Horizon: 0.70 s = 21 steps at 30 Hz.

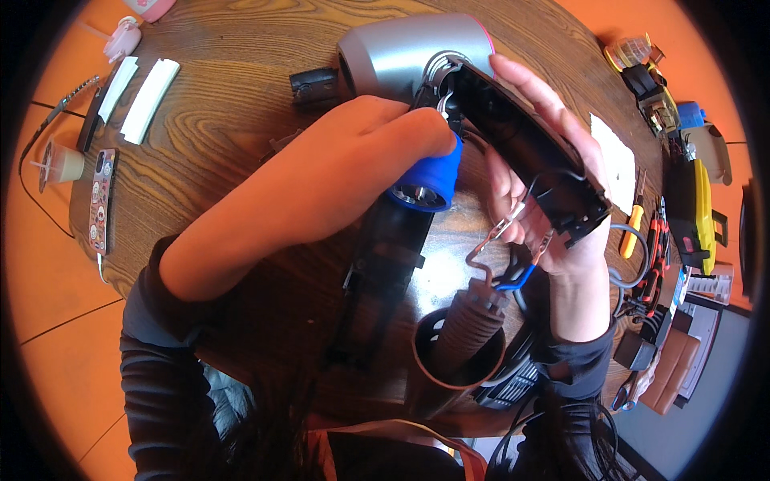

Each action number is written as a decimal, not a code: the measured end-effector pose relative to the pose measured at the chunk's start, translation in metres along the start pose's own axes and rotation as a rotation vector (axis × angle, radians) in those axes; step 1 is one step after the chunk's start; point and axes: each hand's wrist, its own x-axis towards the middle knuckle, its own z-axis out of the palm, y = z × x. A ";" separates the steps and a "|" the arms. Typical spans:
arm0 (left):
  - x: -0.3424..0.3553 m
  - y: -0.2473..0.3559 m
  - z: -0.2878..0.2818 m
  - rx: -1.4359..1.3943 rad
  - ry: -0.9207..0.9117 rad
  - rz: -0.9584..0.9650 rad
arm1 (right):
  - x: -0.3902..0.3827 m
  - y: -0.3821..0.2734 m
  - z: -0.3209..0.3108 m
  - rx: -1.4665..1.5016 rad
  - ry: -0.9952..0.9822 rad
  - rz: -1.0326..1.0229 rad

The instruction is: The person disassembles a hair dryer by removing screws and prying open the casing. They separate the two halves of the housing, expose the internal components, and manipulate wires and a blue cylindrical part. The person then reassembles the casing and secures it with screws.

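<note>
My left hand [377, 148] is closed around a blue-sleeved motor [433, 172], its round metallic end facing down. Thin wires run from above it toward the grey hair dryer body [393, 56], which lies on its side. A long black handle shell [513, 120], open and hollow, is tilted in my right hand [588, 148]. Beneath the motor lies another long black handle part [377, 272]. Brown and blue wires [517, 278] link the shell's lower end, by my right fingers, to a ribbed heating element [469, 329]. That element stands in a dark round tube [417, 353].
On the wooden table [233, 64], white strips [150, 100] and a phone [102, 200] lie at left. At right are a yellow-handled screwdriver [632, 228], red-and-black pliers [658, 240], a grey cable [638, 256] and a yellow-black toolbox [698, 216]. A drink cup [64, 164] stands far left.
</note>
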 end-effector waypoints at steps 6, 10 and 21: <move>0.000 -0.006 -0.001 -0.122 -0.007 -0.106 | -0.004 -0.008 0.010 -0.301 0.028 0.018; 0.000 -0.006 0.004 0.002 0.047 -0.044 | -0.013 -0.018 0.018 -0.442 0.033 0.103; -0.019 0.033 -0.005 -0.092 0.164 0.163 | -0.018 -0.014 0.022 0.028 0.061 0.113</move>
